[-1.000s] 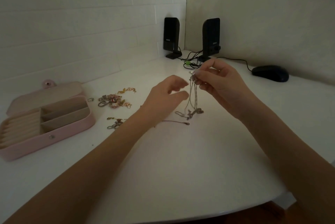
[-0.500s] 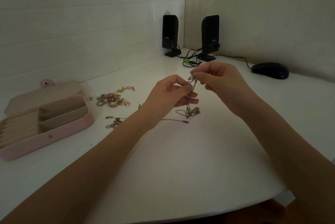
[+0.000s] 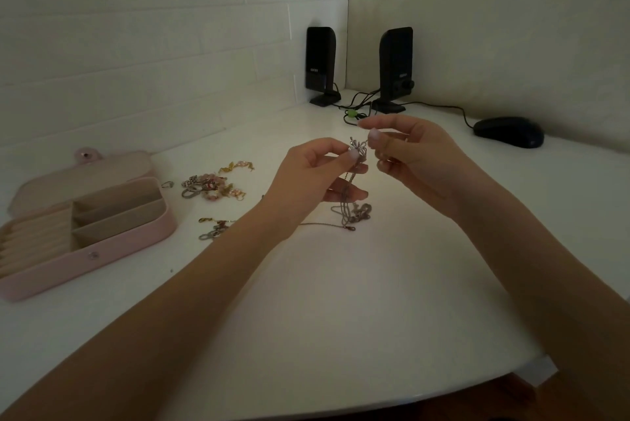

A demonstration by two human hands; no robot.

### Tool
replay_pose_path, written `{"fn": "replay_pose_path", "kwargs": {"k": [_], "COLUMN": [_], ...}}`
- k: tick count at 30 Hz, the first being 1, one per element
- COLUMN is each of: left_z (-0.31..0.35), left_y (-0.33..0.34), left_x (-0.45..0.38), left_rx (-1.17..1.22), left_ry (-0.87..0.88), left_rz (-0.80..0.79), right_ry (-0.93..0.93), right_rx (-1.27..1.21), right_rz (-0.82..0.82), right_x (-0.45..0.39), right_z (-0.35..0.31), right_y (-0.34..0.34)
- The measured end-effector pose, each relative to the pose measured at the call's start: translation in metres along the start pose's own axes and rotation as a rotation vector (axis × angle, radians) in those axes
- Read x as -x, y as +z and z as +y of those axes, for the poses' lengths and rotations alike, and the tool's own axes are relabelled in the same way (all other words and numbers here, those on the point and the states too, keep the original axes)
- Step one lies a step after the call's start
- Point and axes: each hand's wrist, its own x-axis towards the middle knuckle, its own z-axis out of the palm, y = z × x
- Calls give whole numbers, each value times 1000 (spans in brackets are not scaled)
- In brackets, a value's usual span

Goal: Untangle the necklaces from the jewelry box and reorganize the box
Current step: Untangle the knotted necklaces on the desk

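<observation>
White table (image 3: 341, 301) in a dim corner, head view only. Silver necklaces (image 3: 354, 178): thin chains knotted into one clump, held raised between both hands, tails hanging to the tabletop. Left hand (image 3: 313, 175) pinches the knot with thumb and forefinger; right hand (image 3: 416, 155) pinches a strand just beside it. Pink jewelry box (image 3: 102, 250) sits open, well left.

I see a knot of silver necklaces (image 3: 357, 151) held above the middle of the desk (image 3: 341, 301), loose chains trailing down onto it. The pink jewelry box (image 3: 85, 233) lies open by the left edge, its beige compartments bare. More jewelry (image 3: 213, 184) is heaped just beside it.
</observation>
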Motion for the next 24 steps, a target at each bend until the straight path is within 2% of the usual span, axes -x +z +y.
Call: {"fn": "replay_pose_path", "kwargs": {"k": [2,12,17,24], "left_z": [0,-3,-2,-1], "left_y": [-1,-3,-1,-3], "left_x": [-1,-2,-2,-2], "left_rx": [-2,-36,-91,-130], "left_ry": [-4,4,17,16], "left_rz": [8,19,8,-36], "right_ry": [28,-14,-19,-161], "right_rx": [-39,332,367,463], "right_rz": [-21,-4,-87,-126], "right_x": [0,-2,-2,-1], "right_z": [0,5,5,6], "right_y": [-2,-1,-1,3]}}
